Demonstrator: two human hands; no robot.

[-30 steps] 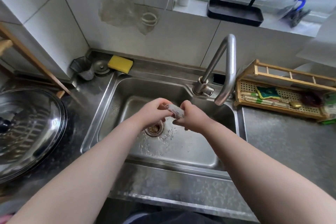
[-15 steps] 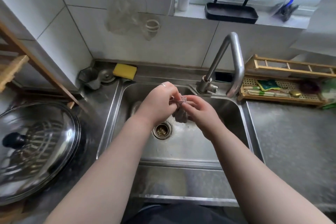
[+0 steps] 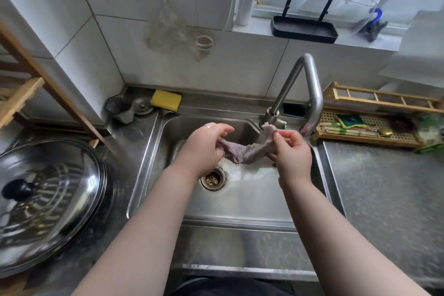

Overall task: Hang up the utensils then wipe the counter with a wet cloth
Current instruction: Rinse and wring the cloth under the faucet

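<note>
A damp greyish-purple cloth (image 3: 249,149) stretches between both hands over the steel sink (image 3: 240,202). My left hand (image 3: 204,146) grips its left end, fingers curled round it. My right hand (image 3: 290,151) pinches the right end between thumb and fingers, just below the tap's base. The cloth sags in the middle above the drain (image 3: 213,179). The steel counter (image 3: 384,180) lies to the right of the sink. A black hook rack (image 3: 312,7) stands on the window sill; no utensils hang on it.
A bent steel tap (image 3: 310,94) rises behind the sink. A yellow sponge (image 3: 166,100) and a sink plug lie at the back left. A big pot lid (image 3: 43,202) covers the left. A bamboo rack (image 3: 374,125) with a green scourer stands at the right.
The cloth was a twisted wad squeezed between both hands; now the hands have moved apart and it is pulled open between them. The view has tilted up toward the wall.
</note>
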